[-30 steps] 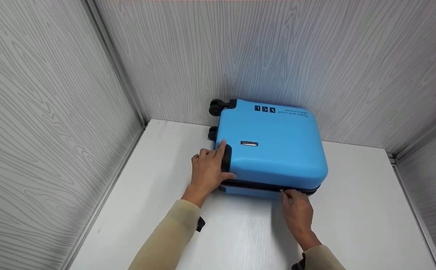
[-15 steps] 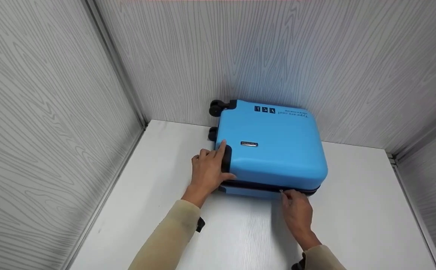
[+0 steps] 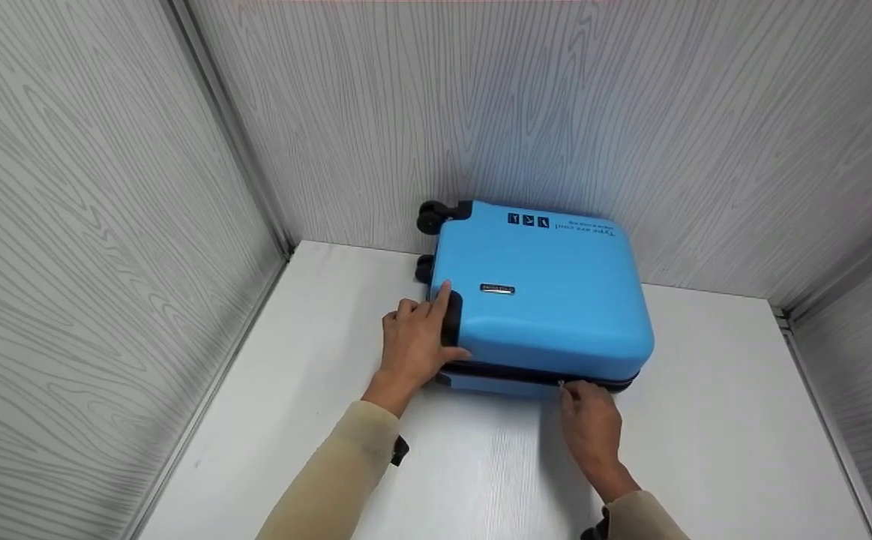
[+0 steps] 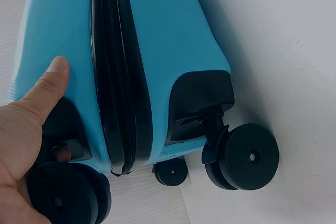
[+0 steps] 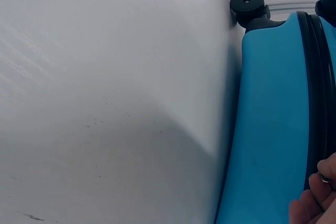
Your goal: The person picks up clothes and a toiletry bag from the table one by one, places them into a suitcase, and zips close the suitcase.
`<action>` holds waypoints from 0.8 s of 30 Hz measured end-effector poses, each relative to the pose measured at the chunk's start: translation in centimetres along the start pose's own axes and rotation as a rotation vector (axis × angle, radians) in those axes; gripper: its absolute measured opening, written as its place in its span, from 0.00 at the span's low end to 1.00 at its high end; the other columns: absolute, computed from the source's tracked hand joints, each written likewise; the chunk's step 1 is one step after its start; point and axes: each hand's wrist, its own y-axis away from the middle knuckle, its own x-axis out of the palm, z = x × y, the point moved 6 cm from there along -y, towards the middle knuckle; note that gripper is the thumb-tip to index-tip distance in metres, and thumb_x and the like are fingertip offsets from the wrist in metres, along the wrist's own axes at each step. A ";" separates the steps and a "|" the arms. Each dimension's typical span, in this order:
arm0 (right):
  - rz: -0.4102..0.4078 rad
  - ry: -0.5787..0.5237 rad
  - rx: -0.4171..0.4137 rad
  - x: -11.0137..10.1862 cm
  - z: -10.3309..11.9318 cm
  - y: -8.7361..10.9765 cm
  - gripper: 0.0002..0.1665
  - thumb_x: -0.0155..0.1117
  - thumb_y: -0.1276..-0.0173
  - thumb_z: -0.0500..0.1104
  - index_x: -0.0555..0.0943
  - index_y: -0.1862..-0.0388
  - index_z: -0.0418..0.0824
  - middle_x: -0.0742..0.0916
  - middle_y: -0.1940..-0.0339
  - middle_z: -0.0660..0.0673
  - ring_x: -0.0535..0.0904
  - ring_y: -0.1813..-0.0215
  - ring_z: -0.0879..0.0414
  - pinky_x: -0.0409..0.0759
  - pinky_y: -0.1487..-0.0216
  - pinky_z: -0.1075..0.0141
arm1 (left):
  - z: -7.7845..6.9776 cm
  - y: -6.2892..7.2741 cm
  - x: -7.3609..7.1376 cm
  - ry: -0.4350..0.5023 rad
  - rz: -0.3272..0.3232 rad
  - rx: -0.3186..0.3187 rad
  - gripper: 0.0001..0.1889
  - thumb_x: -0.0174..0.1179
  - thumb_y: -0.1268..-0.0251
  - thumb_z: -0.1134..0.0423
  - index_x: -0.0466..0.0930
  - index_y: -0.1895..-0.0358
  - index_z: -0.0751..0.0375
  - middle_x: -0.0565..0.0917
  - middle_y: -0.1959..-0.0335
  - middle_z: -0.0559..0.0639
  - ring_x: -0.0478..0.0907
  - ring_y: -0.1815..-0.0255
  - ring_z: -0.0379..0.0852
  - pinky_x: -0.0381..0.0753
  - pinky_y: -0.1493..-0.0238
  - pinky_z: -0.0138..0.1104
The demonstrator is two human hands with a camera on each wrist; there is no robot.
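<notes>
A light-blue hard-shell suitcase (image 3: pixel 540 277) lies flat against the back wall, its zipper seam (image 4: pixel 118 77) running along the near side. My left hand (image 3: pixel 415 337) grips the black-capped near-left corner (image 3: pixel 451 319). Its index finger lies along the top and its thumb presses the near side, close by a black wheel (image 4: pixel 68 195). At the seam, towards the right end, my right hand (image 3: pixel 591 424) pinches a small metal zipper pull (image 5: pixel 324 180) between thumb and forefinger. Most of the pull is hidden by those fingers.
The suitcase lies on a white tabletop (image 3: pixel 316 420). Wood-grain panels rise on three sides: a left wall (image 3: pixel 91 247), a back wall (image 3: pixel 376 112) and a right wall (image 3: pixel 870 360). Black caster wheels (image 3: pixel 433 217) stick out from the suitcase's left end.
Hardly anything differs. The suitcase and both hands sit a few pixels further left in the head view, and both hands keep the same hold.
</notes>
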 end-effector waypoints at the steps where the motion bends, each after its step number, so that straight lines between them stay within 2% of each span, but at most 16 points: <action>1: -0.002 0.000 -0.006 0.0 0.0 0.0 0.04 0.71 0.29 0.35 0.88 0.62 0.34 0.89 0.65 0.39 0.85 0.59 0.44 0.83 0.58 0.46 | 0.0 0.0 0.0 -0.001 -0.002 0.003 0.64 0.72 0.49 0.26 0.50 0.13 0.46 0.85 0.37 0.54 0.73 0.36 0.59 0.76 0.39 0.59; 5: -0.008 0.008 -0.029 0.1 0.2 0.1 0.04 0.71 0.29 0.35 0.88 0.63 0.33 0.88 0.66 0.39 0.85 0.59 0.43 0.83 0.58 0.46 | 0.0 0.1 -0.1 -0.007 -0.010 0.011 0.64 0.72 0.50 0.26 0.52 0.13 0.47 0.86 0.39 0.54 0.73 0.35 0.59 0.76 0.40 0.59; 13: 0.020 0.007 -0.014 0.1 0.3 0.0 0.03 0.70 0.29 0.34 0.89 0.61 0.34 0.89 0.65 0.39 0.84 0.60 0.44 0.82 0.58 0.47 | 0.2 0.1 0.0 -0.003 -0.010 0.008 0.63 0.72 0.49 0.26 0.51 0.13 0.46 0.85 0.36 0.54 0.73 0.35 0.59 0.76 0.39 0.59; 24: 0.010 0.005 -0.080 0.5 1.1 0.1 0.03 0.72 0.29 0.34 0.89 0.61 0.34 0.89 0.66 0.40 0.83 0.62 0.46 0.81 0.60 0.49 | 0.0 0.0 0.2 -0.014 0.014 -0.006 0.63 0.71 0.48 0.26 0.49 0.12 0.45 0.84 0.34 0.54 0.73 0.34 0.59 0.76 0.38 0.59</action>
